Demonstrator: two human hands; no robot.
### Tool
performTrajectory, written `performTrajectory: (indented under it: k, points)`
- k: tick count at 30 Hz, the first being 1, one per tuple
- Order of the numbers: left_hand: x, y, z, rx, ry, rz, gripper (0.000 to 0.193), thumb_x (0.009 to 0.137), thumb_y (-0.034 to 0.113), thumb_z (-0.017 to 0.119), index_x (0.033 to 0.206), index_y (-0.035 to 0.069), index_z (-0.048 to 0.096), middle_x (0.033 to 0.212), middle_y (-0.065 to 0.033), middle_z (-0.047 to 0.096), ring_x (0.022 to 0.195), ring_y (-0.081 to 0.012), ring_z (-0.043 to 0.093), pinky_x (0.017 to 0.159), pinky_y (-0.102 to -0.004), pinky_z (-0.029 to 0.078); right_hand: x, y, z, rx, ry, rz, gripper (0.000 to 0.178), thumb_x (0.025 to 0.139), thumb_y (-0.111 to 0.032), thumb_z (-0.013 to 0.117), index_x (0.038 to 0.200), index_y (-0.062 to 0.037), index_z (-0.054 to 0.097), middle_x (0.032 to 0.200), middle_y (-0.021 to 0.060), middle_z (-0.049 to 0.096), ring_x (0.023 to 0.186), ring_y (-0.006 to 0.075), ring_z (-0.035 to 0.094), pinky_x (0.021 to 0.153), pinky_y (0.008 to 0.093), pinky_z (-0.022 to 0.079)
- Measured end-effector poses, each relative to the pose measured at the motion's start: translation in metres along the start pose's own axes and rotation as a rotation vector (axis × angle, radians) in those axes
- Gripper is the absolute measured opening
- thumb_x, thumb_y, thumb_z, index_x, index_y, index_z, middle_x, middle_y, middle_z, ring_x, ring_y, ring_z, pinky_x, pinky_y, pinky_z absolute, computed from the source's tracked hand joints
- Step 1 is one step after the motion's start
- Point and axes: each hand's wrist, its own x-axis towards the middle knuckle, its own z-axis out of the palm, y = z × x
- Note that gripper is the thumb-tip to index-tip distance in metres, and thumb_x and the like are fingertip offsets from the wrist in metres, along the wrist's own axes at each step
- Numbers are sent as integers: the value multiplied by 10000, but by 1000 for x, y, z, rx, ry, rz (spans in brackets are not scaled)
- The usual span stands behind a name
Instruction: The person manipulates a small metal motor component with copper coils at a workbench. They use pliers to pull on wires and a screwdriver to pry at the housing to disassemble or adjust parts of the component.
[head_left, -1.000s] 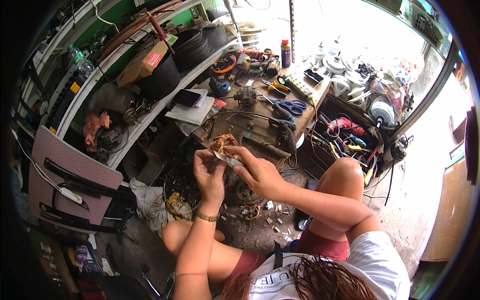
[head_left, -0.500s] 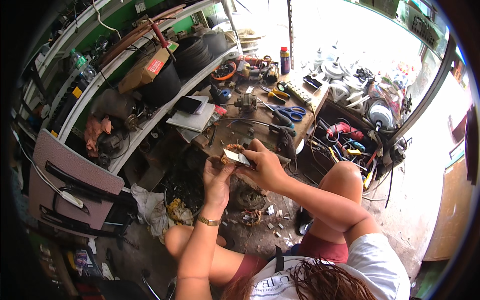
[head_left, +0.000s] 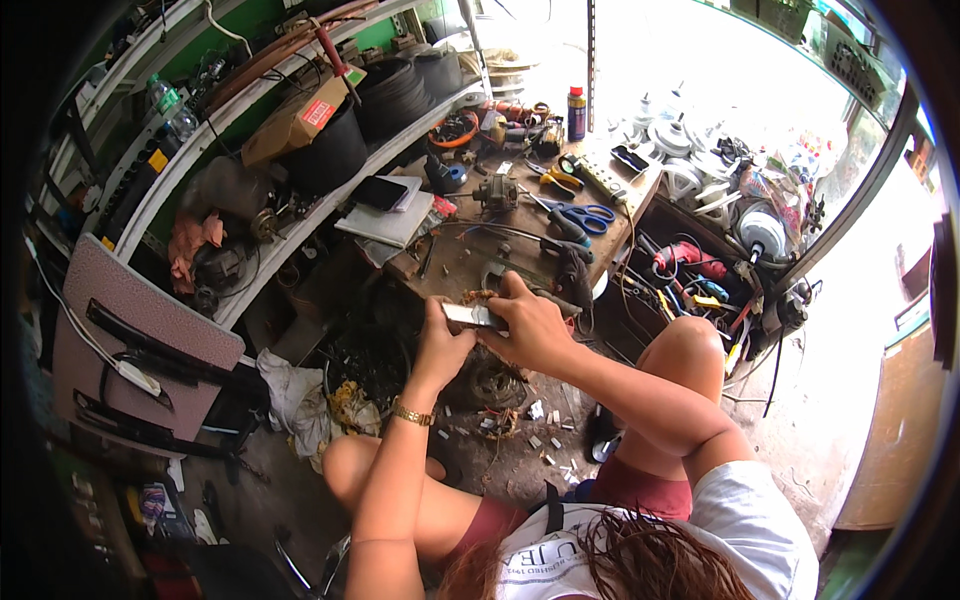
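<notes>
Both hands meet in front of me, above the floor at the bench's near edge. Between them is a flat, silvery-white metal piece (head_left: 466, 315) with a copper-coloured wound bundle (head_left: 478, 296) along its far side; its exact kind is hard to make out. My left hand (head_left: 441, 348) grips the left end, thumb and fingers closed on it. From the right, my right hand (head_left: 532, 328) is closed round the other end, its fingers hiding part of the piece. Below the hands, a round coil-like part (head_left: 497, 385) lies on the floor.
On the wooden bench (head_left: 455, 265) lie blue-handled scissors (head_left: 588, 217), yellow-handled pliers (head_left: 556, 178), a small motor (head_left: 494, 194) and a phone (head_left: 381, 193) on a notebook. A tool-filled drawer (head_left: 690, 275) stands right. Small white pieces (head_left: 550, 458) litter the floor; metal shelving runs left.
The held piece has turned so its silvery face lies more level, and less of the copper-coloured bundle shows. My left hand has shifted its fingers along the left end.
</notes>
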Motion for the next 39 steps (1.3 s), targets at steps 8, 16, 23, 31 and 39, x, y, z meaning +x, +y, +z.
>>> performTrajectory:
  k: [8,16,23,31,39]
  points:
    - [8,-18,1,384,99,151,193,854,-18,527,1047,-32,538,928,-234,678,886,-383,664,740,-421,523,6,18,-1,37,-78,110,383,734,-314,728,993,-36,684,958,146,523,858,349,603,736,453,488]
    - [12,-27,-7,206,34,-87,154,930,-33,469,1054,-18,558,935,-104,679,771,-174,678,696,-301,555,12,39,14,9,-125,152,441,776,-332,679,1148,-96,664,988,136,563,946,336,609,803,439,494]
    - [15,-34,-13,-284,10,-184,175,950,-19,458,1107,-11,534,962,-63,671,793,-133,657,717,-256,539,13,57,21,5,-302,169,558,808,-394,695,1292,-147,569,1128,132,599,1049,334,598,849,430,487]
    - [5,-2,-3,282,14,294,104,912,-7,553,1011,-26,575,869,-126,710,797,-187,699,688,-292,534,22,62,18,229,-119,163,504,772,-287,738,1226,-118,597,1095,163,649,1031,367,607,851,437,483]
    - [3,-8,0,739,67,279,115,880,24,545,981,-13,587,782,-238,647,788,-437,625,636,-511,492,21,45,24,-94,43,-186,319,713,-128,715,1020,-88,638,909,81,663,842,311,648,684,419,509]
